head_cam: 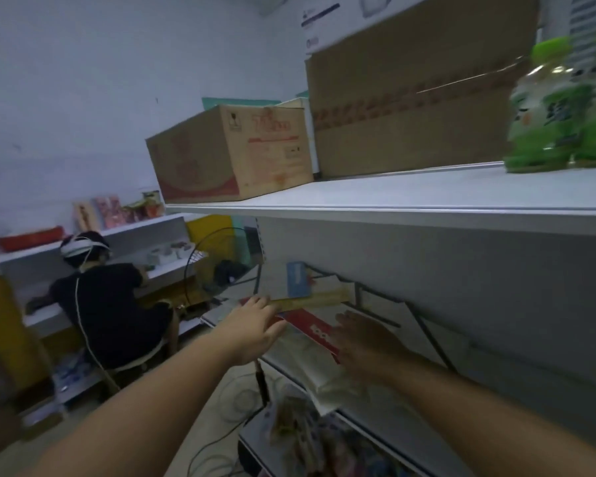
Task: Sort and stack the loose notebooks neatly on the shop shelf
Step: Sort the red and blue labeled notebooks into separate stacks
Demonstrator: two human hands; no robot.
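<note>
Left hand (255, 327) fingers, straight and apart, touch the yellow notebook (310, 301); right hand (362, 339) fingers, also straight, seemingly rest on the red notebook (310, 327) between them.

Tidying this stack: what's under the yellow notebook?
A red notebook juts out from under the yellow notebook; how far it reaches, and anything else beneath, is covered.

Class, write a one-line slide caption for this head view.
Left hand and right hand reach toward a red notebook and a tan notebook under a shelf bearing cardboard boxes.
</note>
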